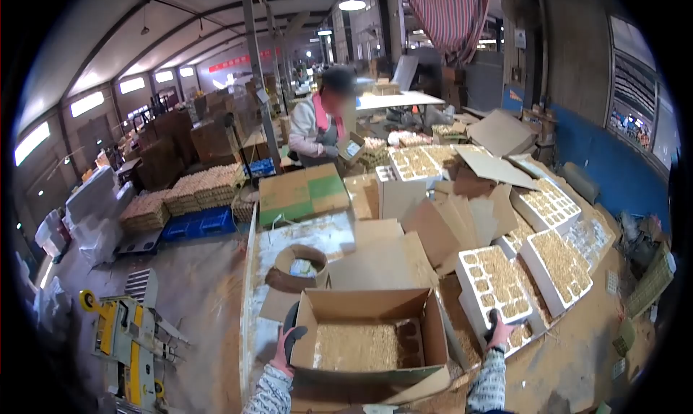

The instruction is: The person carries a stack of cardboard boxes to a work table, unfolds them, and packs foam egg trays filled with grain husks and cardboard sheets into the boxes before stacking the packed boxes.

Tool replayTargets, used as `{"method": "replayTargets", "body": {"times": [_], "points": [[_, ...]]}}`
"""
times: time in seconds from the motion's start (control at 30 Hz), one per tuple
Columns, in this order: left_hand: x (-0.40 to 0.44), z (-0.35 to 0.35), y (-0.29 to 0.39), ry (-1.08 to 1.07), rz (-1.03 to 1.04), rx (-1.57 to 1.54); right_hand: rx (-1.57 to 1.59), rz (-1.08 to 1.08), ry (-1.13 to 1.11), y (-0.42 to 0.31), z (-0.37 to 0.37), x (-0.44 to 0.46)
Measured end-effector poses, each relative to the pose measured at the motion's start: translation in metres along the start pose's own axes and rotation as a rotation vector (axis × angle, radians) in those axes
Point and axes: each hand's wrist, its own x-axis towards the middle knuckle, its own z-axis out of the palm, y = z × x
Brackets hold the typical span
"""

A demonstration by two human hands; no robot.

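An open cardboard box [369,378] stands right in front of me, with a layer of tan husk-like filling [357,347] and a few round hollows at its right end. My left hand [286,347], in a partly dark glove, grips the box's left wall. To the right, my right hand [499,332] has its fingers closed at the near end of a white foam egg tray [468,288] full of the same tan filling. That tray lies tilted on the table; part of its near end is hidden behind the hand.
More filled foam trays [556,266] lie on the right. Loose cardboard pieces [451,226] and a round cardboard container [317,273] are beyond the box. Across the table, a person [317,121] handles a small box. Yellow equipment [130,342] and stacked eggs [206,186] stand left.
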Motion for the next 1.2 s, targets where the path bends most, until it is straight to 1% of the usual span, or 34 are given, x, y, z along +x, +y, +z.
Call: {"method": "replayTargets", "body": {"times": [0.03, 0.07, 0.13, 0.17, 0.2, 0.27, 0.3, 0.37, 0.4, 0.43, 0.47, 0.5, 0.53, 0.57, 0.6, 0.67, 0.7, 0.73, 0.77, 0.8, 0.87, 0.9, 0.93, 0.97, 1.0, 1.03, 1.07, 1.1, 1.13, 1.17, 1.2], "points": [[-0.003, 0.007, 0.003, -0.006, 0.012, -0.021, -0.024, -0.019, 0.023, 0.001, 0.004, 0.002], [-0.007, 0.011, 0.005, -0.012, 0.02, -0.042, 0.004, -0.074, -0.013, 0.005, 0.001, 0.006], [-0.014, 0.009, 0.008, -0.093, 0.022, -0.059, 0.089, -0.058, -0.049, 0.02, -0.013, 0.037], [-0.013, 0.01, 0.009, -0.136, 0.038, -0.079, 0.223, -0.205, -0.09, 0.015, -0.016, 0.047], [-0.012, 0.01, 0.011, -0.176, 0.059, -0.096, 0.292, -0.146, -0.125, 0.01, -0.024, 0.055], [-0.008, 0.008, 0.009, -0.197, 0.214, 0.092, 0.178, -0.195, -0.288, -0.042, -0.033, 0.008], [-0.006, 0.006, 0.008, -0.203, 0.266, 0.205, 0.237, -0.169, -0.326, -0.064, -0.035, -0.018], [0.005, -0.027, -0.012, -0.237, 0.344, 0.554, 0.086, -0.226, -0.46, -0.075, -0.059, -0.014], [0.01, -0.043, -0.022, -0.249, 0.392, 0.722, -0.108, -0.436, -0.507, -0.09, -0.065, -0.021], [0.009, -0.027, -0.013, -0.258, 0.333, 0.537, -0.263, -0.538, -0.523, -0.11, -0.065, -0.044], [0.006, -0.003, 0.0, -0.242, 0.317, 0.432, -0.417, -0.641, -0.542, -0.131, -0.06, -0.069], [0.002, 0.021, 0.013, -0.225, 0.303, 0.327, -0.433, -0.734, -0.587, -0.141, -0.058, -0.077], [-0.002, 0.032, 0.018, -0.187, 0.326, 0.308, -0.659, -0.991, -0.619, -0.159, -0.054, -0.097], [0.001, 0.008, 0.007, -0.24, 0.538, 0.778, -0.726, -1.078, -0.738, -0.172, -0.05, -0.11], [0.004, -0.009, 0.003, -0.323, 0.63, 1.028, -0.78, -1.17, -0.857, -0.179, -0.042, -0.118], [-0.01, 0.031, 0.016, -0.072, 0.251, 0.354, -0.602, -1.209, -1.093, -0.175, -0.018, -0.135], [-0.016, 0.045, 0.031, -0.109, 0.156, 0.086, -0.703, -1.21, -1.197, -0.18, -0.004, -0.147], [-0.017, 0.017, 0.012, -0.002, -0.043, -0.104, -0.662, -1.129, -1.299, -0.176, 0.01, -0.156], [-0.021, 0.02, 0.014, -0.102, 0.14, 0.054, -0.622, -1.039, -1.396, -0.173, 0.024, -0.166], [-0.019, 0.009, 0.009, -0.117, 0.185, 0.106, -0.716, -1.062, -1.459, -0.173, 0.036, -0.175], [-0.007, -0.032, -0.016, -0.093, 0.222, 0.194, -0.565, -0.331, -1.383, -0.171, 0.059, -0.203], [-0.004, -0.048, -0.027, -0.083, 0.262, 0.286, -0.56, -0.24, -1.375, -0.161, 0.062, -0.196], [-0.009, -0.038, -0.02, -0.093, 0.408, 0.569, -0.412, 0.184, -1.281, -0.161, 0.068, -0.201], [-0.015, -0.028, -0.012, -0.064, 0.566, 0.843, -0.376, 0.145, -1.3, -0.156, 0.069, -0.202], [-0.018, -0.032, -0.012, -0.056, 0.602, 0.896, -0.337, 0.102, -1.321, -0.152, 0.069, -0.201], [-0.023, -0.033, -0.015, 0.0, 0.538, 0.862, -0.42, -0.018, -1.321, -0.152, 0.072, -0.206], [-0.03, -0.035, -0.019, 0.047, 0.472, 0.829, -0.383, 0.073, -1.313, -0.146, 0.071, -0.193], [-0.033, -0.04, -0.028, 0.038, 0.583, 0.84, -0.373, 0.134, -1.345, -0.143, 0.068, -0.179], [-0.037, -0.033, -0.021, -0.023, 0.774, 0.883, -0.363, 0.198, -1.374, -0.14, 0.066, -0.171], [-0.039, -0.026, -0.016, 0.009, 0.432, 0.453, -0.327, 0.208, -1.335, -0.14, 0.067, -0.178], [-0.04, -0.021, -0.013, 0.041, 0.085, 0.023, -0.359, 0.203, -1.337, -0.14, 0.067, -0.177]]}}
